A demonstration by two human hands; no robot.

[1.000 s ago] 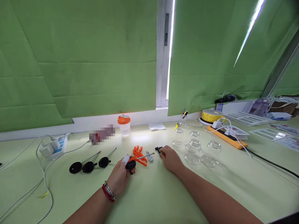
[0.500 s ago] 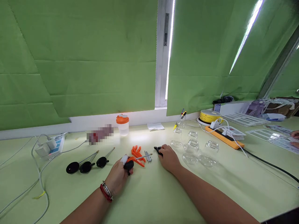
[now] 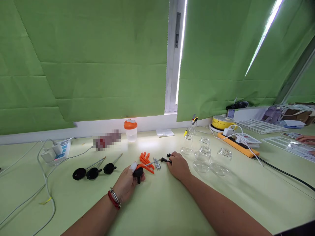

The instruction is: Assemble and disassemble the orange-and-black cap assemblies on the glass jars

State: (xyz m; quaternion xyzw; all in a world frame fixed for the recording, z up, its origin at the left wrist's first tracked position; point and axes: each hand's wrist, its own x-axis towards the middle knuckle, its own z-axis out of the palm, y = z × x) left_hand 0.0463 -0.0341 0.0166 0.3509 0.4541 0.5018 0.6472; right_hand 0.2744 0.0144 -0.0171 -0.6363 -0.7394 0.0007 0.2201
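My left hand [image 3: 128, 183], with a white wrap on the thumb, grips a black part [image 3: 138, 172] with a metal rod and an orange handle piece on it. The rod points right, its tip close to a small black piece [image 3: 166, 160] in the fingers of my right hand [image 3: 179, 166]. Another small black piece [image 3: 168, 155] lies by those fingertips. Between my hands are orange handles [image 3: 145, 158] and several silver screws [image 3: 157, 163]. Left of my left hand lie black round parts with rods [image 3: 92, 173].
Clear glass jars [image 3: 202, 159] stand right of my right hand. Behind are an orange-lidded cup [image 3: 131, 130], an orange power strip [image 3: 238, 146] and a yellow round tin [image 3: 221, 122]. White cables [image 3: 46, 183] run along the left. Another person's hand [image 3: 305, 140] shows at far right.
The rod tip and the black piece in my right fingers have come together. One black piece now shows apart from the held one. The view has shifted slightly.
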